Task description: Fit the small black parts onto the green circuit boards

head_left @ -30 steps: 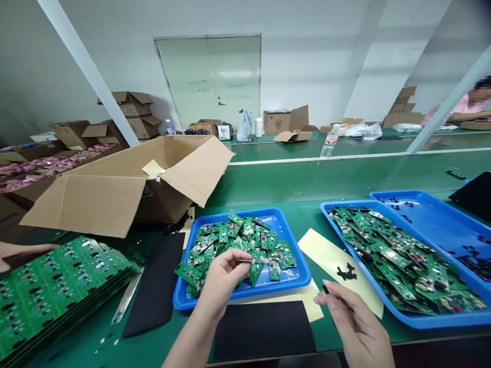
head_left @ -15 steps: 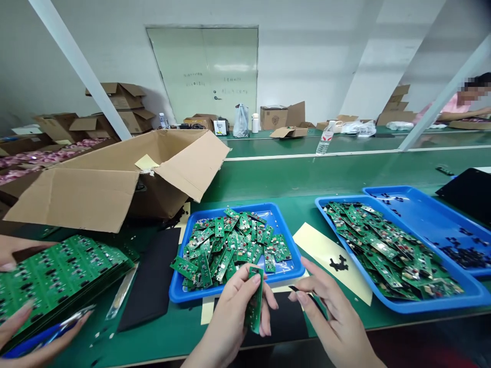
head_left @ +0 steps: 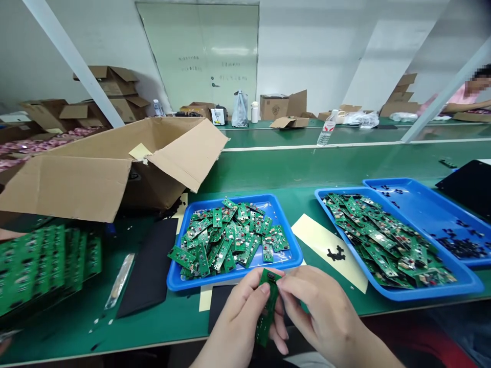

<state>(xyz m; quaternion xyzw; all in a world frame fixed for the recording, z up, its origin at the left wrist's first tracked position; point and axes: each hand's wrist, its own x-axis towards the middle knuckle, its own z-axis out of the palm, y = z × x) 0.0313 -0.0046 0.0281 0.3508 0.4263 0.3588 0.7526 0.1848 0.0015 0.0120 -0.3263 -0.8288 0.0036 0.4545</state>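
My left hand is closed round a small green circuit board, held upright near the table's front edge. My right hand meets it from the right, its fingertips pinched at the board's top end. Whether those fingers hold anything small I cannot make out. Just beyond my hands a blue tray holds a heap of several similar green boards. A black mat lies under my hands.
A second blue tray of boards sits at the right, a third with small black parts behind it. A yellow sheet carries a black piece. An open cardboard box stands at the left, green board panels below it. A person sits far right.
My right hand moved left onto the top of the board in my left hand. The panel stack at the left shifted and blurred; the other person's hands there left the view.
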